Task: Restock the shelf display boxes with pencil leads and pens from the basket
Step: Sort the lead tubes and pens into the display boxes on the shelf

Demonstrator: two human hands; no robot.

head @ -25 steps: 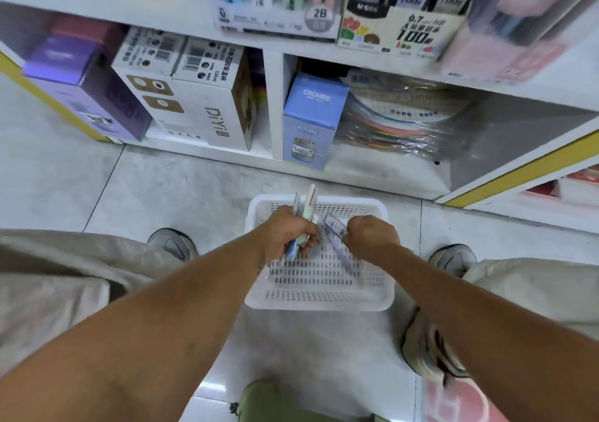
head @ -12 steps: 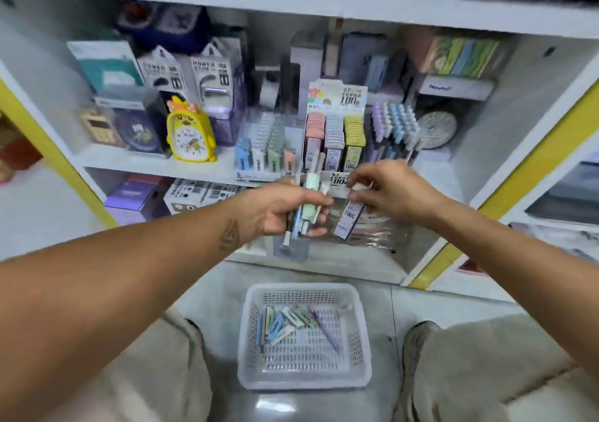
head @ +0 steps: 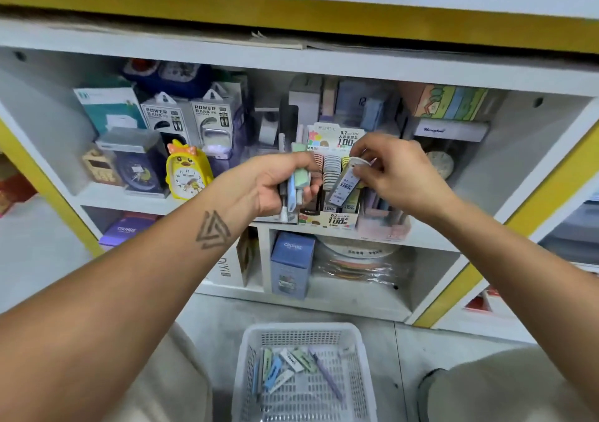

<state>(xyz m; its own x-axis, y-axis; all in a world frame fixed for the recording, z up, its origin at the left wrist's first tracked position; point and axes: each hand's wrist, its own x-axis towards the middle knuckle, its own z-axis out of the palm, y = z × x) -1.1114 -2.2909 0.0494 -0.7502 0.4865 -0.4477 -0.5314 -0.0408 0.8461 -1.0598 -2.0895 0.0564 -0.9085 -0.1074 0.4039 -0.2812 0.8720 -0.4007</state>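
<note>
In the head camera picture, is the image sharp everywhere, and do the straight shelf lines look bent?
Head view: the middle is fairly sharp, so "100" is readable on the pencil lead case pinched by the right hand; the shelf boards bow from wide-angle distortion; the basket and corners look softer; lighting is even, without strong glare.

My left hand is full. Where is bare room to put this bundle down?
Bare shelf board lies right of the blue CRUHRE box, in front of the wrapped stack. The basket's right half is mostly free. The shelf around the lead display box is crowded.
</note>
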